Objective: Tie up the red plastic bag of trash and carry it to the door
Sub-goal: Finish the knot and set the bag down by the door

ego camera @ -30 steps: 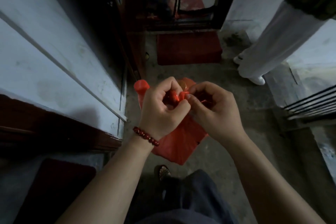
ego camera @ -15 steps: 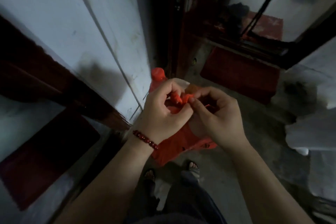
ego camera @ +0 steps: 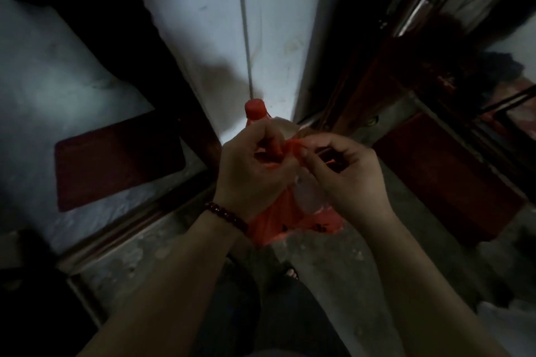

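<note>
The red plastic bag [ego camera: 278, 220] hangs in the air at mid-frame, held up by both hands, with a pale clear item showing through its side. My left hand [ego camera: 249, 171], with a bead bracelet at the wrist, grips a twisted red handle strip at the bag's top. My right hand [ego camera: 345, 174] pinches the other red strip right beside it, fingertips touching the left hand's. A red lump of the bag [ego camera: 255, 109] sticks up behind my left hand. The knot area itself is hidden between the fingers.
A white wall corner [ego camera: 261, 23] stands just ahead. A dark red mat [ego camera: 116, 159] lies on the floor at left, another red mat [ego camera: 446, 177] at right by a dark doorway frame [ego camera: 406, 46]. My feet and dark trousers [ego camera: 278, 298] are below on grey concrete.
The view has swung left, so the wall corner now sits ahead and the doorway moved to the right. Both hands kept working the red strips; the standing person is out of view.
</note>
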Available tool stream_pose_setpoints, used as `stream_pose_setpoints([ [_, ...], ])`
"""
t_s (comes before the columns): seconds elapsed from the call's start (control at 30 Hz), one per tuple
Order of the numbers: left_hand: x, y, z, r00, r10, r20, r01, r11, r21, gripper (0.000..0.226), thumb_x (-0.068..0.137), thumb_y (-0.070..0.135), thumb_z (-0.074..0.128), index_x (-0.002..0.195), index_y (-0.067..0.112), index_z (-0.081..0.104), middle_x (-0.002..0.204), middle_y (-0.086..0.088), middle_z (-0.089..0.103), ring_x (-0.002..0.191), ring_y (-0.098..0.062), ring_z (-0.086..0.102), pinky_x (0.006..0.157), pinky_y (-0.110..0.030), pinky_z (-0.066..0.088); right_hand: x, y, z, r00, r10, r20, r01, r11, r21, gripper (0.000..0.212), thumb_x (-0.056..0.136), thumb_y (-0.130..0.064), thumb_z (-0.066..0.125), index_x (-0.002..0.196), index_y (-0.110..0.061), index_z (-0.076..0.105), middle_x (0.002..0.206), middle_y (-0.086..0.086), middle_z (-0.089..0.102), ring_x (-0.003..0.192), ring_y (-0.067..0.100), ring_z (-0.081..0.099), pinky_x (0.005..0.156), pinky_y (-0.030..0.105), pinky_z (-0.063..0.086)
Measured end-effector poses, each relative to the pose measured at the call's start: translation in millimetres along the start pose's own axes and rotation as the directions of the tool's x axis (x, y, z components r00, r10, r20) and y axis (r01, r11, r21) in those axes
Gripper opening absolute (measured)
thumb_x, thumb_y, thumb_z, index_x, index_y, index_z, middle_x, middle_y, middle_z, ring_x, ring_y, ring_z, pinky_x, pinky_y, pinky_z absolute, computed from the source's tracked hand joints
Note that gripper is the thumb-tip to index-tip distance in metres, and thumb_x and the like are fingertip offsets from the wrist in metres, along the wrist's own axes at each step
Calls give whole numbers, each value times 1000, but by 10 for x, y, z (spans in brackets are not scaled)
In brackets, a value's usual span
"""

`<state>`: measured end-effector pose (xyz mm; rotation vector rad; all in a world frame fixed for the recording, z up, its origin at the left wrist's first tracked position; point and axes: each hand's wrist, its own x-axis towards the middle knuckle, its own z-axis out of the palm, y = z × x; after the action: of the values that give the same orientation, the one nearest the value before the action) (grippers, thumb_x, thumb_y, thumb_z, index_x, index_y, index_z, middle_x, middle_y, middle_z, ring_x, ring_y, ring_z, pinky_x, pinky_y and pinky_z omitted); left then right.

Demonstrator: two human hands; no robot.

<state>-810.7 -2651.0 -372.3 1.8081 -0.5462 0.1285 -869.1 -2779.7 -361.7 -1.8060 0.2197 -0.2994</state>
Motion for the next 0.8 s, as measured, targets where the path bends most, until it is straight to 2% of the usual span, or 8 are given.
stream_pose_setpoints([
  [0.03,2,-20,-31,1000,-22,-15,22,1000,11,26,72,8,67,64,17,44,62,2,48,57,-15,48,57,-26,44,28,9,35,1000,7,18,-7,1000,-17,13,79,-14,70,85,-25,71,86,-6,72,71,7,66,64,22,53],
  [0.13,26,-83,-132,998,-51,-32,52,998,31,22,70,1,63,64,10,44,61,6,45,56,-10,43,56,-22,39,112,24,165,997,-2,72,8,996,-86,25,75,-15,74,89,-34,67,83,-17,67,67,0,62,59,10,46],
  [0.27,93,-248,-299,998,-54,-37,56,998,42,28,67,-3,62,66,19,44,65,17,44,58,1,45,59,-11,36,240,54,411,991,-34,133,60,980,-192,31,72,-14,76,96,-31,66,82,-15,67,70,4,61,58,8,43],
  [0.4,158,-486,-506,999,-37,-39,39,998,45,47,67,-5,65,70,37,43,67,21,48,62,5,49,61,-8,36,435,141,705,973,-64,222,131,943,-305,29,73,-15,74,99,-26,67,84,-16,63,68,0,57,60,6,39],
  [0.53,178,-746,-657,998,-57,-35,60,995,76,36,68,-5,69,67,22,44,66,15,46,61,1,48,58,-9,37,566,296,988,959,-42,280,159,897,-412,18,78,-26,70,96,-24,69,81,-17,55,63,-6,49,59,15,39],
  [0.63,181,-915,-730,996,-84,-33,87,991,101,27,68,-3,69,65,13,48,63,3,50,58,-10,48,54,-23,43,651,409,1142,949,-20,315,169,875,-454,16,80,-27,70,94,-21,70,80,-17,52,63,-9,45,59,5,35],
  [0.7,183,-1043,-750,994,-97,-45,101,988,117,24,67,-3,68,63,8,48,63,-2,51,58,-13,47,54,-23,42,717,504,1221,943,7,333,158,870,-467,16,80,-26,70,94,-20,71,83,-13,55,64,-9,44,59,5,35],
  [0.8,153,-1257,-714,989,-136,-53,143,977,161,20,66,2,68,62,5,48,64,0,51,60,-11,47,56,-20,39,829,690,1307,924,30,380,163,871,-465,15,79,-21,69,94,-19,72,87,-11,56,63,-5,43,61,14,35],
])
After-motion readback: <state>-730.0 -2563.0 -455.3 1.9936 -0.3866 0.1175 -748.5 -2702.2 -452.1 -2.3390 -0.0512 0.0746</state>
